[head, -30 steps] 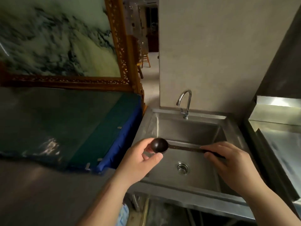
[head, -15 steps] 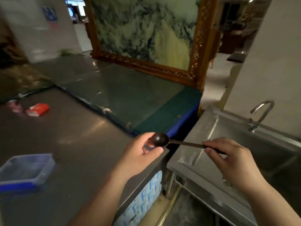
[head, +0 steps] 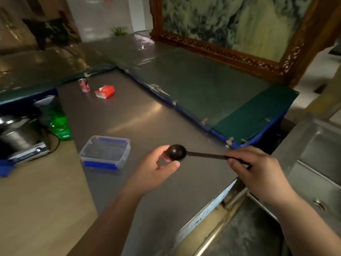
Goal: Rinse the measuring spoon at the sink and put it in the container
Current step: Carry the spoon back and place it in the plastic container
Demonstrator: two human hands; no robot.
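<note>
I hold a dark brown measuring spoon (head: pixel 177 152) level above the steel counter, with both hands on it. My left hand (head: pixel 156 169) cups the round bowl with its fingers and thumb. My right hand (head: pixel 256 172) pinches the far end of the thin handle. A clear plastic container (head: pixel 106 152) with blue clips sits open on the counter, a short way left of the spoon's bowl. The steel sink (head: pixel 321 163) lies at the right edge of the view, behind my right hand.
A red can (head: pixel 84 85) and a red packet (head: pixel 105 91) lie far back on the counter. At the left stand a green bottle (head: pixel 59 124) and a metal appliance (head: pixel 20 141). A green mat with blue edge (head: pixel 239 115) and a framed picture (head: pixel 239 24) sit behind.
My view has swung left from the sink to the counter. Both hands carried the spoon along, still gripped the same way, and the container now lies close to the spoon's bowl.
</note>
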